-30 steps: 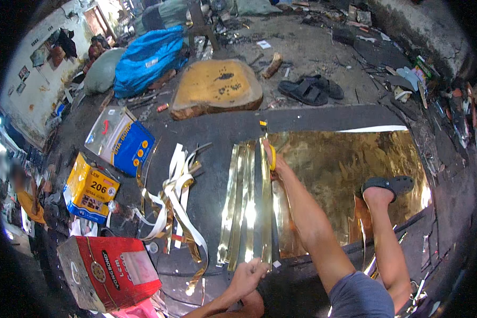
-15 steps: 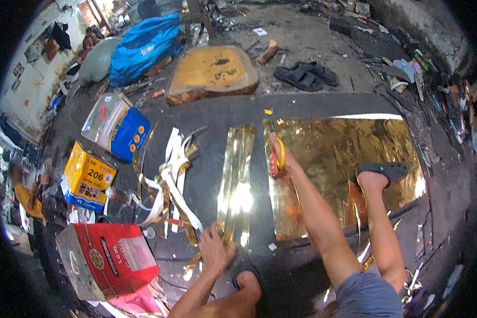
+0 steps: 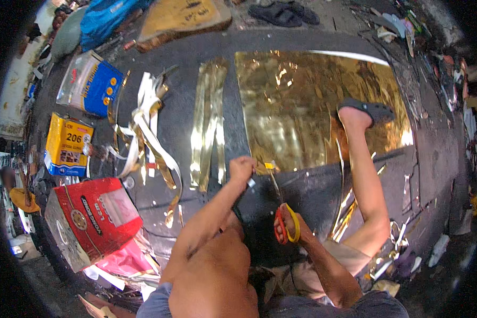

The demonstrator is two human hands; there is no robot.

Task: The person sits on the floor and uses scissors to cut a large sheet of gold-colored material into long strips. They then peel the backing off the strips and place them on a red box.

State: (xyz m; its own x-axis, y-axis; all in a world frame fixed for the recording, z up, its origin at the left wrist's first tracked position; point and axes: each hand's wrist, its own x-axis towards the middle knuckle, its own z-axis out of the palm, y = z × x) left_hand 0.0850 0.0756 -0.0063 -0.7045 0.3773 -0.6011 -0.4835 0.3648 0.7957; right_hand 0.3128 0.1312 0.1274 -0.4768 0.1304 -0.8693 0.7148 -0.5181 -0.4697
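Observation:
My right hand [image 3: 297,230] grips scissors with a red and yellow handle [image 3: 284,225], their blades pointing up toward the near edge of a large shiny gold foil sheet [image 3: 312,106]. My left hand [image 3: 242,168] pinches the near left corner of that sheet. The sheet lies on a black mat [image 3: 281,45]. My foot in a dark sandal [image 3: 364,110] rests on the foil's right part. Cut gold strips [image 3: 209,122] lie side by side left of the sheet.
A tangle of white and gold offcuts [image 3: 146,135] lies further left. A red box [image 3: 93,220], a yellow tin [image 3: 69,144] and a blue-and-clear package [image 3: 90,82] stand along the left. A wooden slab [image 3: 183,18] and sandals [image 3: 283,13] lie beyond the mat.
My right hand has pulled the scissors back from the far end of the foil to its near edge. My left hand has come up to the sheet's near corner. The view has tilted closer.

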